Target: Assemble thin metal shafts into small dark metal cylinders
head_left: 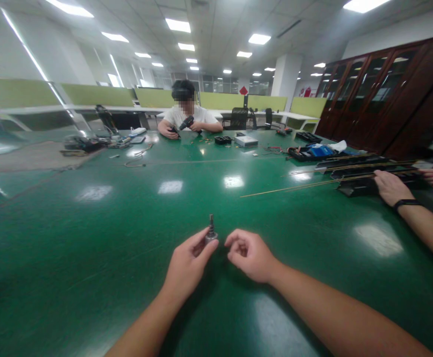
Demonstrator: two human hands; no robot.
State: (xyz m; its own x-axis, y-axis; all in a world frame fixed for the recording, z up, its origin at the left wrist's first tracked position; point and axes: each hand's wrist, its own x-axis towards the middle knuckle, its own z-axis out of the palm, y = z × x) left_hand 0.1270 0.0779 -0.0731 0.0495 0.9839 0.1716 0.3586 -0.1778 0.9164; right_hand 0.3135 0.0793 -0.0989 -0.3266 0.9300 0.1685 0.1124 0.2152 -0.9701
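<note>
My left hand (189, 263) is closed on a small metal part with an upright shaft (211, 229), pinching its round base between thumb and fingers just above the green tabletop. The shaft points up and narrows in steps; its exact kind is too small to make out. Just to the right of the part, my right hand (251, 255) hovers with loosely curled fingers, a gap between thumb and forefinger. Nothing shows in it, and it is apart from the metal part.
The green table (127, 213) extends far forward. At right, another person's hand (391, 187) touches black channel-shaped pieces (357, 186) with long thin rods (276, 191). Across the table, a person holds a power drill (187, 123) near a white box (246, 141) and a black tray (223, 140).
</note>
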